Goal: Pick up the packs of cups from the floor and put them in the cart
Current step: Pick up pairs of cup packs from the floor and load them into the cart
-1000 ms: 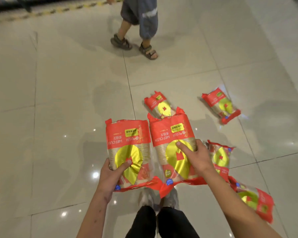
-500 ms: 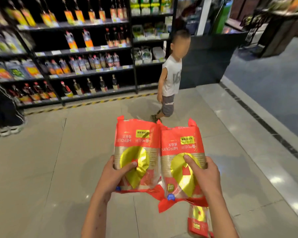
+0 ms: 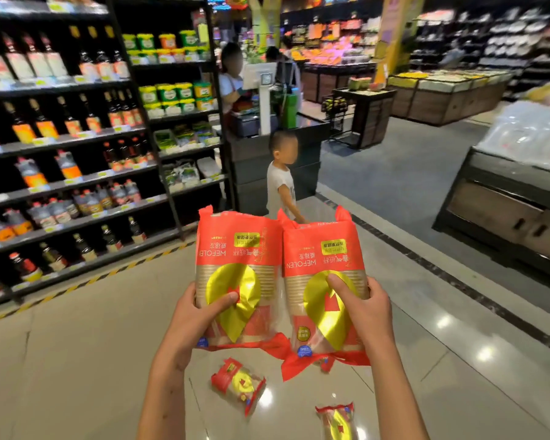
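Two red packs of cups are held up side by side, edges touching — the left pack (image 3: 238, 281) gripped by the left hand (image 3: 192, 322), the right pack (image 3: 321, 290) by the right hand (image 3: 362, 312), thumbs across the gold fronts. Two more packs (image 3: 238, 384) (image 3: 338, 422) lie on the tiled floor (image 3: 77, 360) below — open aisle ahead, shelves (image 3: 77, 169) left, a child (image 3: 281, 182) beyond.

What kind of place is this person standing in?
Most likely a supermarket. Tall shelves hold rows of bottles with price tags, a weighing counter stands behind them, and produce bins fill the far right. Each hand holds a retail pack of cups.
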Motion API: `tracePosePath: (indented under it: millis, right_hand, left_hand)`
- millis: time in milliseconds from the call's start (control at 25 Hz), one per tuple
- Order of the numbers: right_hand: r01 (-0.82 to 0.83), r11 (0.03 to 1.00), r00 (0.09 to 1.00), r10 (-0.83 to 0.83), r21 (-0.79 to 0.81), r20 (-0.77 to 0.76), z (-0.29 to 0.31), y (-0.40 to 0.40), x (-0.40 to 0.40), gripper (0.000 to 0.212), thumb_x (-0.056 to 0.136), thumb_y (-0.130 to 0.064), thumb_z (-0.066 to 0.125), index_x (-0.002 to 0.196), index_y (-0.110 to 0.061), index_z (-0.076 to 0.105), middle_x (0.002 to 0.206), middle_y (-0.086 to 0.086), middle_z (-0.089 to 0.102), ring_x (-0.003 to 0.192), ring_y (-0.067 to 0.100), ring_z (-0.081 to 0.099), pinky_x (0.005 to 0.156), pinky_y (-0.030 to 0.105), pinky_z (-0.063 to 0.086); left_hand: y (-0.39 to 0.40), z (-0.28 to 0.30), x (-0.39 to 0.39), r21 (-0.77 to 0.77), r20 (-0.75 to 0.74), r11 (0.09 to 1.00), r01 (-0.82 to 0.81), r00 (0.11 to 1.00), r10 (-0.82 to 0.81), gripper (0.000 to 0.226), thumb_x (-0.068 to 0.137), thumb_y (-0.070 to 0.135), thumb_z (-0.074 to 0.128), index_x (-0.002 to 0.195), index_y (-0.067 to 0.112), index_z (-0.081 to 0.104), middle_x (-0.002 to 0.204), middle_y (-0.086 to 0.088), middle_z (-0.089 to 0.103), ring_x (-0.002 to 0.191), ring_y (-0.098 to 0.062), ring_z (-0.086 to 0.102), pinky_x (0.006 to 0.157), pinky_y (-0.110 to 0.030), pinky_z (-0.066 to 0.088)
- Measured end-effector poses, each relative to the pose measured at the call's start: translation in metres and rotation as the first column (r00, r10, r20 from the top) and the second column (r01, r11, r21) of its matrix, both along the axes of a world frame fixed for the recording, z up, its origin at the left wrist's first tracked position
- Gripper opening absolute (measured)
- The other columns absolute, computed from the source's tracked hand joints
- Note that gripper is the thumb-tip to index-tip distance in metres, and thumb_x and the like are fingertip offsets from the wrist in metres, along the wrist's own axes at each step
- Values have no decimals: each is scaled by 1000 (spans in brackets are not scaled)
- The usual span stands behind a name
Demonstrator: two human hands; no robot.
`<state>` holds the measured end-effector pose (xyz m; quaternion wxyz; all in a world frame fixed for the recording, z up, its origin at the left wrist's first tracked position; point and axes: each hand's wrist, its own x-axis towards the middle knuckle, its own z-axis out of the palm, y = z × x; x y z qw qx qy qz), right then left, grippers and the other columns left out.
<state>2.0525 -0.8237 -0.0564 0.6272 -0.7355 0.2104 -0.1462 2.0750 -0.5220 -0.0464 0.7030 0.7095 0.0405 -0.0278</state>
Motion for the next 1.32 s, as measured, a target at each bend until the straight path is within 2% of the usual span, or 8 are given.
tracePosePath:
  millis: [160, 320, 520, 640, 800, 920, 1120, 1320]
  right_hand:
    - [221, 975, 975, -221, 23, 1, -1, -28, -40, 55, 66, -64, 84, 106, -30, 66, 97, -7, 76, 87, 15, 75, 81, 46, 63]
    - [504, 863, 863, -504, 11, -7, -9, -42, -111, 49, 69, -60, 85, 103, -29, 68, 94, -8, 76, 84, 12, 74, 77, 39, 62]
    - [836, 548, 548, -836, 13, -16, -19, -27, -249, 51, 64, -59, 88, 95, -23, 71, 85, -7, 78, 77, 9, 75, 73, 36, 61]
    - [943, 332, 331, -943, -23, -32, -20, -5, -338, 54, 61, -60, 88, 91, -19, 70, 81, -4, 77, 76, 13, 74, 73, 36, 58]
    - [999, 23, 22, -999, -25, -46, -14, 41, -465, 52, 62, -56, 89, 92, -18, 71, 83, -3, 77, 78, 15, 74, 78, 40, 60]
    - [985, -168, -169, -985, -24, -40, -8, 84, -557, 48, 61, -56, 88, 89, -23, 68, 86, -6, 75, 79, 12, 71, 77, 37, 57]
    - [923, -384, -384, -922, -7, -41, -6, 150, -691, 42, 72, -46, 88, 99, -24, 66, 91, -6, 72, 80, 6, 66, 66, 24, 48]
    - [817, -576, -576, -816, -11, -39, -10, 206, -816, 59, 68, -50, 89, 112, -17, 68, 98, -2, 76, 89, 18, 72, 79, 38, 57]
  left_hand:
    - [-39, 4, 26, 0, -22, 971, 241, 970, -240, 62, 70, 34, 90, 123, 25, 59, 108, -1, 77, 91, -22, 77, 77, -44, 63]
    - [-93, -5, 38, -6, -42, 858, 514, 857, -514, 60, 70, 27, 92, 121, 23, 61, 106, -3, 78, 91, -26, 77, 79, -46, 62]
    - [-173, -13, -16, -9, -22, 577, 817, 577, -817, 40, 78, 7, 81, 114, 17, 65, 94, 2, 80, 82, -14, 77, 62, -23, 59]
    - [-211, -17, -75, -25, -26, 370, 929, 370, -929, 48, 72, 17, 87, 115, 13, 65, 98, -5, 79, 86, -18, 76, 64, -25, 59]
    - [-254, -18, -181, 0, -58, 80, 997, 80, -995, 73, 53, 44, 93, 116, 18, 66, 102, -4, 79, 91, -23, 76, 72, -36, 60]
    - [-273, -17, -278, -12, -73, -114, 993, -114, -991, 62, 62, 29, 94, 116, 18, 66, 103, -6, 79, 90, -25, 77, 74, -40, 61]
    - [-285, -15, -444, -44, -81, -337, 940, -340, -937, 54, 66, 19, 89, 114, 13, 65, 100, -8, 79, 87, -23, 77, 69, -35, 61]
    - [-282, -24, -597, -101, -62, -507, 856, -514, -856, 51, 72, 12, 86, 118, 19, 64, 102, -5, 79, 93, -28, 76, 79, -44, 62]
